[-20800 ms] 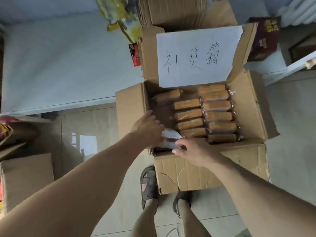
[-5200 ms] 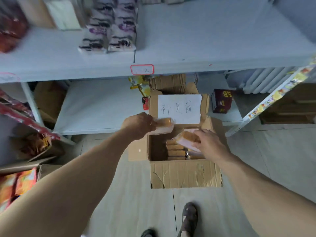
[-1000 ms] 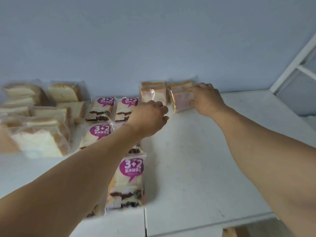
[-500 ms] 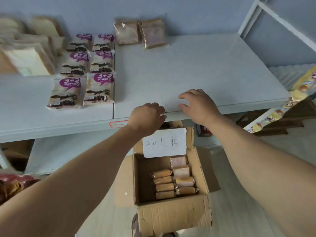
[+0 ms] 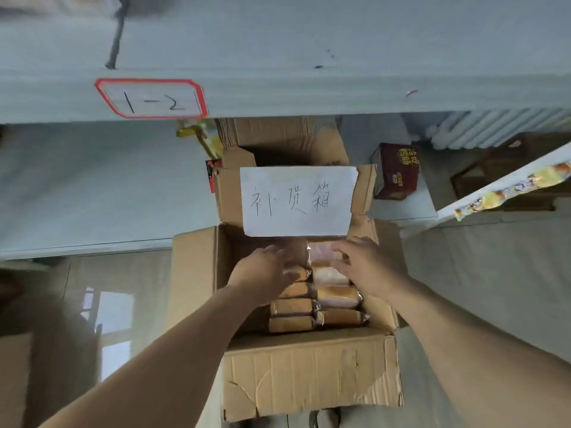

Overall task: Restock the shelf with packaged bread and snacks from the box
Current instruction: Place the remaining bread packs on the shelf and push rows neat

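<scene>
Left hand [image 5: 268, 270] and right hand [image 5: 367, 267] reach into the box [image 5: 309, 372] with fingers spread and loosely bent over the far bread packs [image 5: 327, 276]; whether either has yet closed on a pack cannot be told, as the frame is blurred there. Packs stand on edge in two rows, left and right, filling the box's middle. Judged from their look, each is light, soft and easily crushed, in slippery clear film. Best taken across the two broad faces with flat fingers, not by the crimped ends. A paper sign [image 5: 298, 200] hangs on the far flap. Beyond and above runs the shelf [image 5: 340, 88], its edge bearing a tag [image 5: 151, 98] marked 1-2. The box rests on the floor [image 5: 494, 273].
</scene>
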